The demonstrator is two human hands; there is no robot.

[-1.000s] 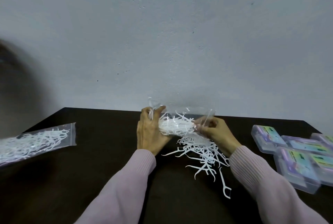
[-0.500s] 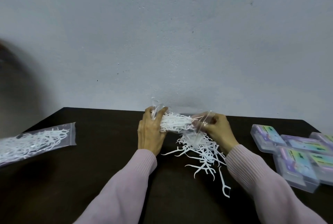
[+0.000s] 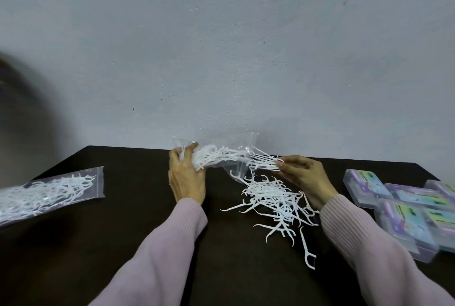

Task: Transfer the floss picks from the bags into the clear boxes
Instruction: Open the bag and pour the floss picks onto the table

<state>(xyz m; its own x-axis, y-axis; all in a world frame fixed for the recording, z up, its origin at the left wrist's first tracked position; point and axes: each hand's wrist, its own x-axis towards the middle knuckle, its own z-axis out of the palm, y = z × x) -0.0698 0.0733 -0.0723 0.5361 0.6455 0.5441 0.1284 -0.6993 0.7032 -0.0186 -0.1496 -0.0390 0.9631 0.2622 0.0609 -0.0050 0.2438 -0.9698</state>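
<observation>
right hand (image 3: pixel 304 177) has drawn floss picks (image 3: pixel 264 161) from the bag (image 3: pixel 222 155); left hand (image 3: pixel 187 175) grips it.

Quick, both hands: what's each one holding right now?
Left hand: grips the closed end of the clear bag.
Right hand: pinches a bunch of floss picks sticking out of the bag's mouth.

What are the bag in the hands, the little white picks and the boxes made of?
Bag: thin clear plastic film, by its see-through, crinkled, glinting look.
Picks: probably hard white plastic, matte; thin, curved and all one shape.
Boxes: likely stiff clear plastic, slightly frosted, with coloured labels showing through.
</observation>
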